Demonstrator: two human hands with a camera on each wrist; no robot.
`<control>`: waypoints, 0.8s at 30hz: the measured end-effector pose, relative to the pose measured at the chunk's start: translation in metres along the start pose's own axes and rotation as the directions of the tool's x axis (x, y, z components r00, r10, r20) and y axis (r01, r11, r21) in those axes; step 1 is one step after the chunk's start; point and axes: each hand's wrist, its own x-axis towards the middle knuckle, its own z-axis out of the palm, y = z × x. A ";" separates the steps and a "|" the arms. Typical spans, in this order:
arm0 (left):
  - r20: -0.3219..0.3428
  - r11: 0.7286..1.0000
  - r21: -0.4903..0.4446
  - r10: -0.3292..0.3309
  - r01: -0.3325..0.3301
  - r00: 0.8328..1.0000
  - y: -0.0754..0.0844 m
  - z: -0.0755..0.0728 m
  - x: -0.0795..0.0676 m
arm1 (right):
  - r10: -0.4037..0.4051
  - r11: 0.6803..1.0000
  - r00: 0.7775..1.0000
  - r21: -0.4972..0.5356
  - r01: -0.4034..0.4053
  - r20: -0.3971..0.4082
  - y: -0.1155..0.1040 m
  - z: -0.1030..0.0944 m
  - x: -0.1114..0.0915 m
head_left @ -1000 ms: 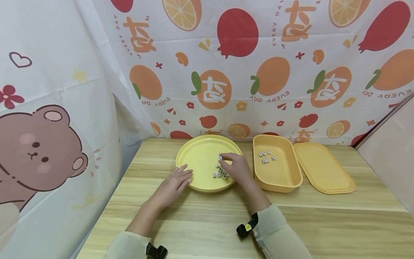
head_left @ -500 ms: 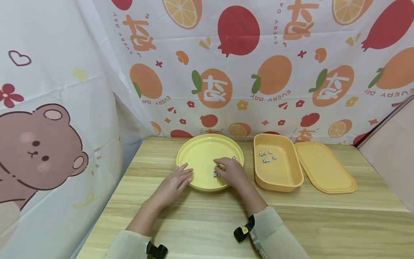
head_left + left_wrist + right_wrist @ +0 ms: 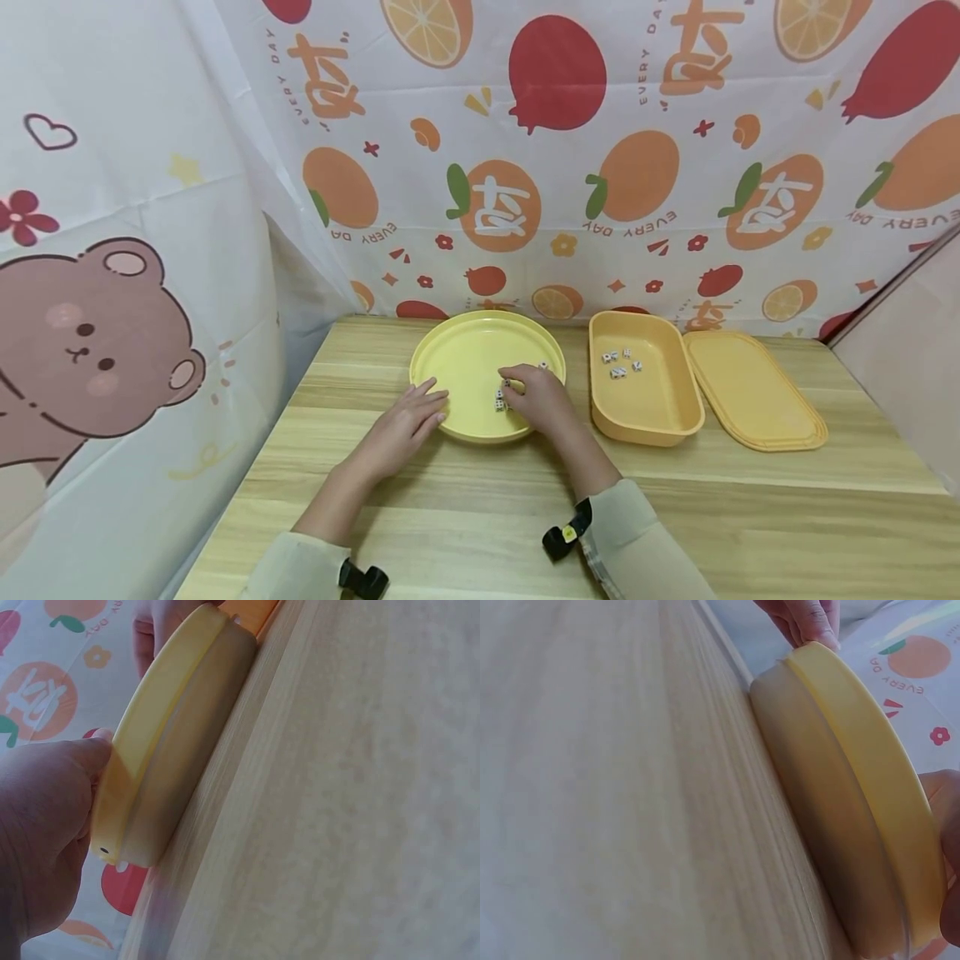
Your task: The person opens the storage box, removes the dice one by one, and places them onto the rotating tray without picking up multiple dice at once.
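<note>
A round yellow tray (image 3: 465, 375) stands on the wooden table. Straight, spread fingers of my left hand (image 3: 405, 421) rest on its left rim; the left wrist view shows this hand (image 3: 45, 825) against the tray's side. Over the right half, my right hand (image 3: 542, 400) pinches a small white die (image 3: 507, 383) between thumb and index finger. Other dice (image 3: 499, 405) lie right beside the thumb, and the palm hides part of that pile. One separate die (image 3: 543, 365) sits near the tray's right rim. In the right wrist view, the tray wall (image 3: 877, 787) hides the right fingertips.
Right of the tray is an orange-yellow rectangular box (image 3: 648, 417) with several dice (image 3: 618, 372) inside. Its flat lid (image 3: 753, 392) lies at its right side. A fruit-print cloth (image 3: 562, 167) hangs behind the table, and a bear-print cloth (image 3: 150, 350) at the left.
My right hand has set one die down near the tray's right rim, then come back to the pile and closed its fingertips on another. The left hand stays put.
</note>
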 end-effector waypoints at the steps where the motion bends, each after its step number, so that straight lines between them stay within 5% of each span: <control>1: -0.003 1.000 0.001 0.005 -0.005 1.000 0.000 0.001 0.000 | 0.006 1.000 1.000 0.004 -0.006 0.002 0.001 0.000 0.000; 15: 0.012 1.000 -0.005 -0.018 0.018 1.000 0.000 0.001 0.001 | 0.055 0.997 0.991 0.069 -0.047 -0.125 0.011 -0.036 0.002; 24: 0.007 1.000 -0.006 -0.020 0.020 1.000 0.000 0.001 0.001 | 0.242 0.968 0.947 0.123 -0.220 -0.213 0.038 -0.088 -0.003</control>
